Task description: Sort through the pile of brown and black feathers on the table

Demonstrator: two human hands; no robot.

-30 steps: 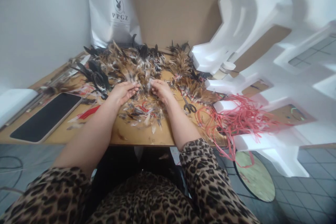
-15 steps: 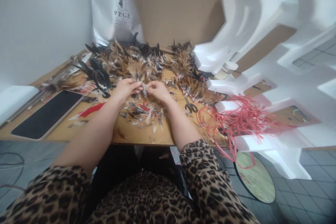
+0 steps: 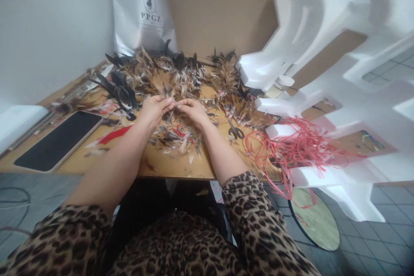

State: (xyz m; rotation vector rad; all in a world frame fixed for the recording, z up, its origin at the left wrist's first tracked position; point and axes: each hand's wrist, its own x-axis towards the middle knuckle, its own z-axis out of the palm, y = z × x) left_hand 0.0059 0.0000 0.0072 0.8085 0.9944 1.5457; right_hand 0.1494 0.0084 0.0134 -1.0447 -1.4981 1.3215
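Observation:
Above the middle of the table, my left hand (image 3: 157, 110) pinches the base of a brown feather bunch (image 3: 163, 85), whose tips fan out away from me. Close against it, the closed fingertips of my right hand (image 3: 191, 110) meet the lower end of that bunch; what they pinch is too small to make out. Loose feathers and fluff (image 3: 174, 136) lie below the hands, with red strands (image 3: 177, 129) among them. Behind the hands spreads a pile of brown and black feathers (image 3: 142, 67).
Scissors (image 3: 235, 131) lie right of my right hand, near more feather bunches (image 3: 241, 110). Tangled red ribbon (image 3: 297, 146) hangs over white foam pieces (image 3: 336, 174) at the right. A phone (image 3: 60, 140) rests at the left, and a silver bag (image 3: 142, 17) stands behind.
My hands were apart a second ago and have come together at the feather bunch's base. The right hand moved left to meet the left hand. The view shifted slightly.

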